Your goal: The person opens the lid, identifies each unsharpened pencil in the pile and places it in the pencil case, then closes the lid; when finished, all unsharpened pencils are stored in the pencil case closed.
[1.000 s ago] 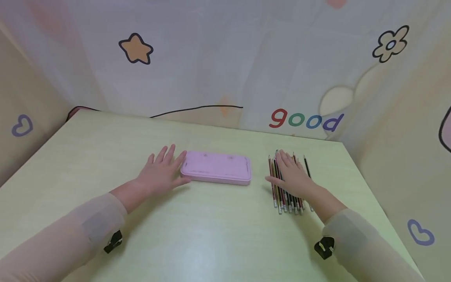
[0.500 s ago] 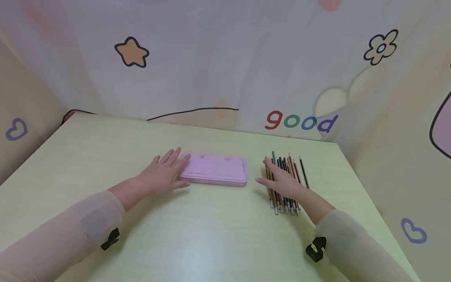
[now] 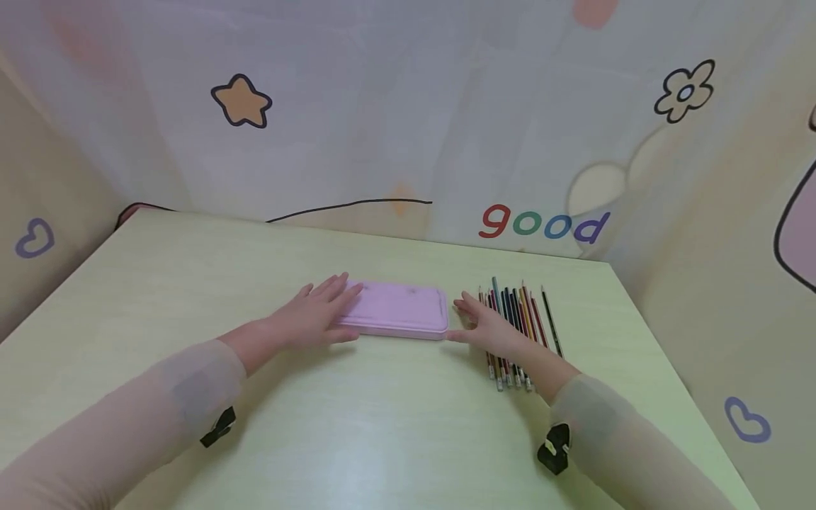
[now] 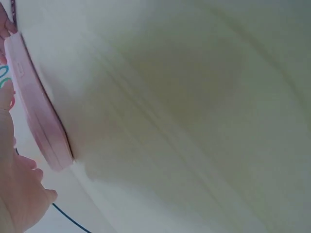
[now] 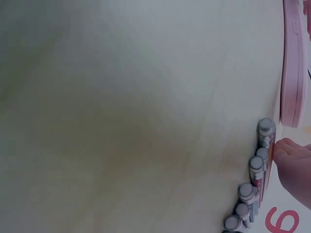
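Note:
A flat pink pencil case (image 3: 398,308) lies lid up on the table, its lid closed. My left hand (image 3: 309,316) is at its left end, fingers straight and overlapping the lid, thumb along the near edge. At the other end my right hand (image 3: 489,331) has its thumb tip right by the case's near right corner, its fingers pointing toward it. Under and beside that hand lies a bundle of pencils (image 3: 524,312), their eraser ends toward me. In the right wrist view several eraser ends (image 5: 246,191) show below the pink case (image 5: 294,63).
One dark pencil (image 3: 551,322) lies slightly apart, on the bundle's right. The pale table (image 3: 382,425) reaches back to a printed curtain (image 3: 357,127), with further curtain at left and right. Both forearms wear light sleeves with a small black strap piece.
My right hand has moved left off the pencils toward the case's right end. My left hand has moved right, further over the case's left end. The head view has shifted slightly.

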A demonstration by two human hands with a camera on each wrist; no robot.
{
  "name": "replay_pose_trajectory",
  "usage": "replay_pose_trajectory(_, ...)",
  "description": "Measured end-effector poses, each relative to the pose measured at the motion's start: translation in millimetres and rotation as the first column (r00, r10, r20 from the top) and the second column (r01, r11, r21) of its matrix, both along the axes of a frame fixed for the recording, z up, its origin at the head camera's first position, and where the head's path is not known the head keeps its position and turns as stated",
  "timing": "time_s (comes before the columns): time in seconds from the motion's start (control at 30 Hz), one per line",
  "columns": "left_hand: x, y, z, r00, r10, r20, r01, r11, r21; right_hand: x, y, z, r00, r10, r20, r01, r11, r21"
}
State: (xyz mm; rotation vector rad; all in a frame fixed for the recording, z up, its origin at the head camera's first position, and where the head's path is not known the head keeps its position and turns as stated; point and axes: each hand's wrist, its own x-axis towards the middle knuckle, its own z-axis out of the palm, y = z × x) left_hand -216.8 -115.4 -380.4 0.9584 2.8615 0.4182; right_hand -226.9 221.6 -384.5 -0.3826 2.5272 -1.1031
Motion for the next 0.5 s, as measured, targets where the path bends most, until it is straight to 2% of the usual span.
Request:
replay_pose_trajectory(0.13,-4.3,4.9,-4.2,0.999,-0.041,-0.018,0.042,0.999,0.010,-2.2,-6,-1.0,1.000,0.004,0.007,-0.005,0.999,0.033)
replay_pose_trajectory(0.3,-10.6,14.4,-4.1,0.989,-0.121,-0.088,0.123,0.992,0.015,-4.2,-11,-1.3,1.000,0.006,0.005,-0.007,0.999,0.032)
replay_pose_trajectory(0.37,-12.7,18.7,-3.2,0.981,-0.156,-0.112,0.161,0.986,0.037,-5.3,-12,-2.5,1.000,0.011,0.010,-0.011,0.999,0.033)
replay_pose_trajectory(0.5,-15.2,26.4,-2.2,0.977,-0.184,-0.110,0.195,0.975,0.103,-7.9,-13,-5.8,0.999,0.029,0.015,-0.030,0.998,0.048)
